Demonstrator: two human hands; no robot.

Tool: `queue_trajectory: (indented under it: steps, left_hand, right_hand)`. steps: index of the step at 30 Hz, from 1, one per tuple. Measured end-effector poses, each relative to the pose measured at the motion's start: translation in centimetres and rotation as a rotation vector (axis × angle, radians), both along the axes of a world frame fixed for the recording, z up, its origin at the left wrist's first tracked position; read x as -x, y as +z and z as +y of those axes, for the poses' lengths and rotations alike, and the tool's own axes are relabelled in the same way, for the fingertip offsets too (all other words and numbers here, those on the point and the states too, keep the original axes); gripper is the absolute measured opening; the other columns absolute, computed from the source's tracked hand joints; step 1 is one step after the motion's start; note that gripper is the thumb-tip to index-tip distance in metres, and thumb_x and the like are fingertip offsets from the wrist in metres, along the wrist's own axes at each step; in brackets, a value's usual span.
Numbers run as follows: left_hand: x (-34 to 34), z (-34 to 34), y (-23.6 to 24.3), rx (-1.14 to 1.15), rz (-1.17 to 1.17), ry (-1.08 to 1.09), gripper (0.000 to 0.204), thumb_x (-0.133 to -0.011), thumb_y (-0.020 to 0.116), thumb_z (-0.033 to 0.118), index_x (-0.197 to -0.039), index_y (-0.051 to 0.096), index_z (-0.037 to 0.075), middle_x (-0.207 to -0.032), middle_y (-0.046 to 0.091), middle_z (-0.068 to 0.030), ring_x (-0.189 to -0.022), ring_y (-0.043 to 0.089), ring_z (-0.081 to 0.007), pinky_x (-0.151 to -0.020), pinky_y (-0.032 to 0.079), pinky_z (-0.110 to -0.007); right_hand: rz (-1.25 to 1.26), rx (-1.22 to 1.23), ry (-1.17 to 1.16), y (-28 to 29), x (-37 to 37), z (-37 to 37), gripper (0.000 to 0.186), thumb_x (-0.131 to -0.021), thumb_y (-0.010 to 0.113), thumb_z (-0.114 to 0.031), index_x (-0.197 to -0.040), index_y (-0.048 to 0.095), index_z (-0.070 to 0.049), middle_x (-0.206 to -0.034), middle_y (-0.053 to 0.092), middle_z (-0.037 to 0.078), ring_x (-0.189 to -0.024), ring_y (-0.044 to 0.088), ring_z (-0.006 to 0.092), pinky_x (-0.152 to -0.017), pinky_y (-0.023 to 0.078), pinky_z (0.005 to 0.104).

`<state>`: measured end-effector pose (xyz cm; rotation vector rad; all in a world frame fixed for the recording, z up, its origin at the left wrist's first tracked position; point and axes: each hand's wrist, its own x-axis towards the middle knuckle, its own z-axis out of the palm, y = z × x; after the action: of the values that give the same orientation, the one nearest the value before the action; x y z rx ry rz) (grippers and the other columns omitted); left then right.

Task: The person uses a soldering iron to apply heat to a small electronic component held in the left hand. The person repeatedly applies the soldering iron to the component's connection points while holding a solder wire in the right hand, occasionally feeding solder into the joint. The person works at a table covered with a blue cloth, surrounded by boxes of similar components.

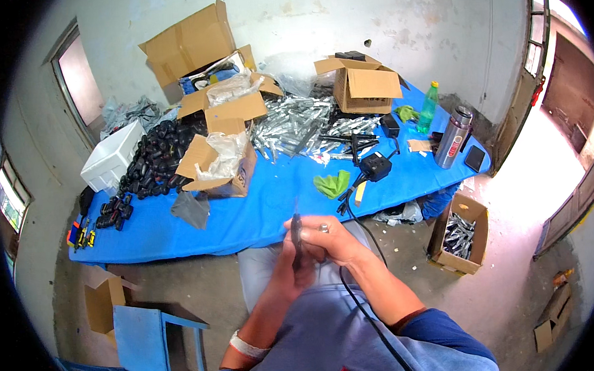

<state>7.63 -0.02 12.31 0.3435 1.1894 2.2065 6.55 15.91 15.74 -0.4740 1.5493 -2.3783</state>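
Note:
Just in front of the table's near edge, both my hands are together around a slim dark tool (pixel 296 236) with a thin tip pointing up; its exact kind is hard to make out. My left hand (pixel 293 268) is wrapped round its lower part, fingers partly hidden. From the right, my right hand (pixel 331 240), with a ring on one finger, closes on the tool's side with thumb and fingers. A black cable (pixel 365 302) runs from the table past my right wrist and down over my clothes. A green cloth (pixel 332 184) lies on the table beyond my hands.
The blue-covered table (pixel 265 210) carries a heap of black parts (pixel 156 155), a pile of silvery pieces (pixel 291 123), open cartons (pixel 233 172), a black adapter (pixel 376 167), a green bottle (pixel 428 108) and a steel flask (pixel 452 139). A blue chair (pixel 141 341) stands left; a filled carton (pixel 477 244) sits right.

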Motion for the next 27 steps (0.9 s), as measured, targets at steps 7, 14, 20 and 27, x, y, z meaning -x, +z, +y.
queue_trajectory:
  steps: [7,14,20,27]
  left_hand:
    - [-0.3,0.2,0.2,0.032,0.029,0.007,0.060,-0.083,0.044,0.071,-0.071,0.047,0.013,-0.048,0.029,0.0046,-0.037,0.026,-0.0082,-0.036,0.022,-0.024]
    - [-0.4,0.2,-0.4,0.017,-0.051,0.042,0.060,-0.084,0.041,0.072,-0.069,0.045,0.014,-0.046,0.028,0.0045,-0.036,0.025,-0.0085,-0.036,0.022,-0.025]
    - [-0.4,0.4,-0.6,-0.007,-0.165,0.026,0.060,-0.084,0.039,0.073,-0.068,0.045,0.015,-0.044,0.026,0.0050,-0.033,0.023,-0.0084,-0.035,0.020,-0.025]
    - [-0.2,-0.1,-2.6,-0.015,-0.239,0.048,0.058,-0.087,0.039,0.069,-0.066,0.044,0.016,-0.044,0.027,0.0051,-0.033,0.024,-0.0080,-0.034,0.019,-0.024]
  right_hand:
    - [-0.021,0.125,-0.010,-1.2,0.6,-0.1,0.048,-0.089,0.062,-0.028,-0.123,0.055,0.004,-0.070,0.057,-0.001,-0.052,0.043,0.0031,-0.047,0.034,0.0192]
    - [-0.029,-0.001,-0.060,-0.4,-0.1,0.0,0.040,-0.089,0.060,-0.025,-0.119,0.059,0.001,-0.072,0.059,-0.002,-0.053,0.044,0.0031,-0.046,0.034,0.0188]
    - [-0.048,-0.067,-0.146,-0.6,-0.1,-0.2,0.036,-0.088,0.060,-0.026,-0.114,0.062,-0.001,-0.069,0.057,-0.003,-0.052,0.044,0.0030,-0.046,0.034,0.0190]
    - [-0.095,-0.029,-0.211,-0.9,-0.1,-0.7,0.036,-0.088,0.059,-0.022,-0.115,0.061,0.001,-0.091,0.068,0.006,-0.053,0.049,0.0042,-0.047,0.037,0.0195]
